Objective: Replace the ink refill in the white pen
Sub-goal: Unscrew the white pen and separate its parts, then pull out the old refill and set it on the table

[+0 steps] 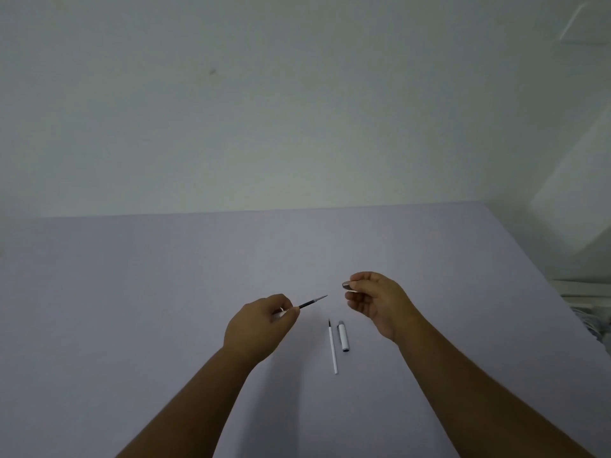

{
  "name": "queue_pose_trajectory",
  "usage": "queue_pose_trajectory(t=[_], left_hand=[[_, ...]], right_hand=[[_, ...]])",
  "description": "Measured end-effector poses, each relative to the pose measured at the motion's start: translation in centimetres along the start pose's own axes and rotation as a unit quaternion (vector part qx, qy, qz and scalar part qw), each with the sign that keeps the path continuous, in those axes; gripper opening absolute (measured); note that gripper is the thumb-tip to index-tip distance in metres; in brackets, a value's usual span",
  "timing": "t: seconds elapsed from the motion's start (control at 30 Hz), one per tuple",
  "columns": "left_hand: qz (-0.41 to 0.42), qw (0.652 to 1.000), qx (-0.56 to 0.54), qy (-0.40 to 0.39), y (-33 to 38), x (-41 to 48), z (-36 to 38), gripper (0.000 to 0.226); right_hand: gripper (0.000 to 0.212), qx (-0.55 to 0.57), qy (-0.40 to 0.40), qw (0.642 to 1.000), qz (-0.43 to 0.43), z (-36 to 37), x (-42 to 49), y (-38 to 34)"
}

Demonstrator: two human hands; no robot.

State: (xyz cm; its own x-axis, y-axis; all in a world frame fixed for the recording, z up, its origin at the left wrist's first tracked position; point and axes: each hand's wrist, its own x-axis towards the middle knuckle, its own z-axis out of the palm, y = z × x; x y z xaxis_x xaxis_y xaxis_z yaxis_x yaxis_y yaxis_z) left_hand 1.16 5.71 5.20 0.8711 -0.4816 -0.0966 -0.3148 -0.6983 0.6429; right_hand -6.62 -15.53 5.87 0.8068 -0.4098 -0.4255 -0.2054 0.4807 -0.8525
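Note:
My left hand grips the white pen barrel, mostly hidden in the fist, with a dark ink refill sticking out and pointing right and up. My right hand is held a little to the right of the refill's tip, fingers pinched on a small grey tip piece. On the lilac table between my forearms lie a thin white refill with a dark tip and, just right of it, the white pen cap with a grey end.
A pale wall rises behind the table's far edge. The table's right edge runs diagonally; beyond it a white ledge or rail is partly in view.

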Motion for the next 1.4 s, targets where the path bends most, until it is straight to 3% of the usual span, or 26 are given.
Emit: queue_pose_trajectory(t=[0.07,0.13,0.3,0.37,0.77,0.9,0.97,1.07,1.17,1.27,1.4], left_hand=[[-0.02,1.0,-0.006,-0.002,-0.7,0.0,0.3,0.02],[-0.04,0.999,-0.012,-0.001,-1.3,0.0,0.7,0.022],[-0.074,0.997,-0.028,-0.003,-2.8,0.0,1.7,0.022],[-0.084,0.996,-0.031,-0.003,-3.3,0.1,2.1,0.023],[-0.101,0.994,-0.035,-0.014,-5.3,0.2,3.6,0.024],[-0.1,0.994,-0.033,-0.016,-5.3,0.2,3.8,0.025],[-0.101,0.994,-0.032,-0.016,-5.2,0.3,3.8,0.025],[-0.097,0.994,-0.041,-0.02,-4.6,0.4,3.9,0.025],[-0.09,0.992,-0.08,-0.021,-3.8,0.5,4.3,0.023],[-0.088,0.991,-0.104,-0.02,-3.2,0.6,4.5,0.022],[-0.095,0.991,-0.089,-0.028,-3.3,0.8,4.5,0.023]], right_hand=[[0.011,-0.035,0.02,0.999,0.01,-0.2,0.7,0.7],[0.011,-0.159,0.018,0.987,0.023,0.0,1.6,2.2],[0.008,-0.494,-0.018,0.868,0.055,1.6,3.7,6.8],[0.023,-0.575,-0.03,0.817,0.035,2.1,4.4,8.4],[0.021,-0.6,0.02,0.8,0.011,3.2,4.8,11.6],[0.014,-0.554,0.046,0.831,0.011,3.0,4.4,10.8],[0.012,-0.471,0.054,0.881,0.002,2.8,4.1,10.0],[0.015,-0.259,-0.016,0.965,0.047,2.9,3.3,8.4],[0.011,-0.179,-0.061,0.98,0.056,3.2,2.6,7.7],[0.01,-0.145,-0.049,0.987,0.046,3.3,2.5,7.2],[0.014,0.002,0.07,0.997,0.018,2.3,3.6,5.2]])
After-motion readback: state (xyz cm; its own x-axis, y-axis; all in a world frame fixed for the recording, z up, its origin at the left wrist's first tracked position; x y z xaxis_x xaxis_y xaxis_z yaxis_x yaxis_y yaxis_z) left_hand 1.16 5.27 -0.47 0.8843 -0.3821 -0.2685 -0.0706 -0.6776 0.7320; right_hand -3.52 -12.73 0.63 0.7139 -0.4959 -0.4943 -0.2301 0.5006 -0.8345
